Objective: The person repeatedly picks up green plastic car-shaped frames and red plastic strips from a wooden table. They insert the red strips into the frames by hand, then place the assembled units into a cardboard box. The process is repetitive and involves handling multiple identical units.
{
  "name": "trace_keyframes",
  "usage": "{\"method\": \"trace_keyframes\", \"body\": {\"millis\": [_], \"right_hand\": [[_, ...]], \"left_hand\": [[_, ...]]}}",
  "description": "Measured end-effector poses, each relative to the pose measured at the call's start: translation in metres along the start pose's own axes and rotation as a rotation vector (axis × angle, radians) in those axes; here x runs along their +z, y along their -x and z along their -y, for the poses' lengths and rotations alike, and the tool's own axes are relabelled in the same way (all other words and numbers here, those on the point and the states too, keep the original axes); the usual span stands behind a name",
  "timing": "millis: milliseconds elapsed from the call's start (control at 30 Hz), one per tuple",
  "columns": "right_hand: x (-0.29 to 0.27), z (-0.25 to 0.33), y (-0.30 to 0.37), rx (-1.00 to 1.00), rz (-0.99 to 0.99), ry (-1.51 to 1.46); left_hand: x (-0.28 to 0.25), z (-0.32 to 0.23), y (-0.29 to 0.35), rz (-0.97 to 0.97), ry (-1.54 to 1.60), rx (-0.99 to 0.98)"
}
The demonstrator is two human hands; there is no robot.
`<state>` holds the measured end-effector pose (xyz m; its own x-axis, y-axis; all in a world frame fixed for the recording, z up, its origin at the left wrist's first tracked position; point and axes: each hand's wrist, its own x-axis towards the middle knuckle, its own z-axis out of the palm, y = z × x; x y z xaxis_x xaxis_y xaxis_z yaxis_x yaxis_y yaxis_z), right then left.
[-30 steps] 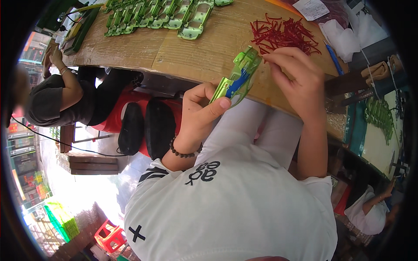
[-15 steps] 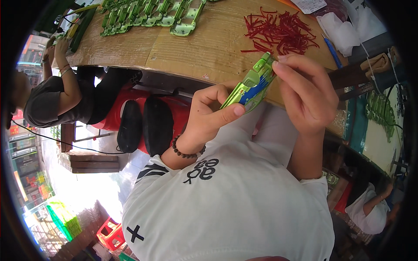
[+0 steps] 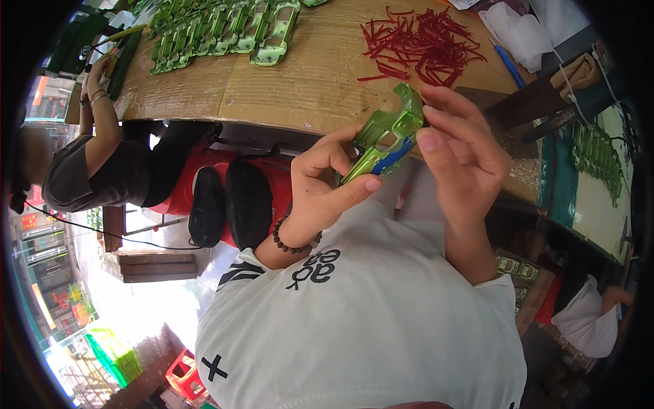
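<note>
Two hands, one green shell, near edge of desk

L hand [image 3: 320, 184]: closed round the lower end of the green shell [image 3: 403, 125], thumb along the near side, fingers curled behind. Shell is held up, tilted, its far end pointing up & to your R; it overlaps the near edge of the desk [image 3: 293, 95] in view. Blue part [image 3: 394, 158] shows along its lower R side.

R hand [image 3: 470, 153]: partly open, thumb & fingertips bunched at the shell's upper R end. Can't tell if they pinch it, touch it or hold sth small there.

Desk, beyond your hands: loose pile of thin red strips [image 3: 436, 44], a few strays at its near L side. Blue pen-like tool [image 3: 509, 67] R of pile, w/ crumpled white wrapping [image 3: 516, 34] just beside it. Approx. rows of similar green frames [image 3: 225, 31] farther L, close together, well apart from the strips.

You wear a dark bead bracelet [image 3: 293, 244] on L wrist. Co-worker in dark top [image 3: 102, 170] sits off to your L, arms raised to the desk.
</note>
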<state>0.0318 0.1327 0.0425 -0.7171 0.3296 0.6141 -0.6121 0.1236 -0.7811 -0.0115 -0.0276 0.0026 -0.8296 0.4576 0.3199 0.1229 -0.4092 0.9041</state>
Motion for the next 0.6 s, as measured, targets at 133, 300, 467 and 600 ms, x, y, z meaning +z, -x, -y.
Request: {"method": "trace_keyframes", "body": {"millis": [133, 300, 467, 600], "right_hand": [[-0.002, 0.005, 0.004, 0.138, -0.009, -0.164], [-0.001, -0.001, 0.011, 0.051, 0.015, -0.162], [0.010, -0.006, 0.023, -0.052, 0.035, -0.115], [0.017, -0.016, 0.044, 0.075, -0.200, -0.295]], "left_hand": [[0.000, 0.001, 0.001, 0.008, -0.006, -0.001], [-0.002, 0.005, 0.002, 0.051, -0.096, 0.105], [0.003, 0.007, 0.006, 0.014, -0.063, 0.048], [0.014, 0.003, 0.008, 0.097, -0.314, 0.014]]}}
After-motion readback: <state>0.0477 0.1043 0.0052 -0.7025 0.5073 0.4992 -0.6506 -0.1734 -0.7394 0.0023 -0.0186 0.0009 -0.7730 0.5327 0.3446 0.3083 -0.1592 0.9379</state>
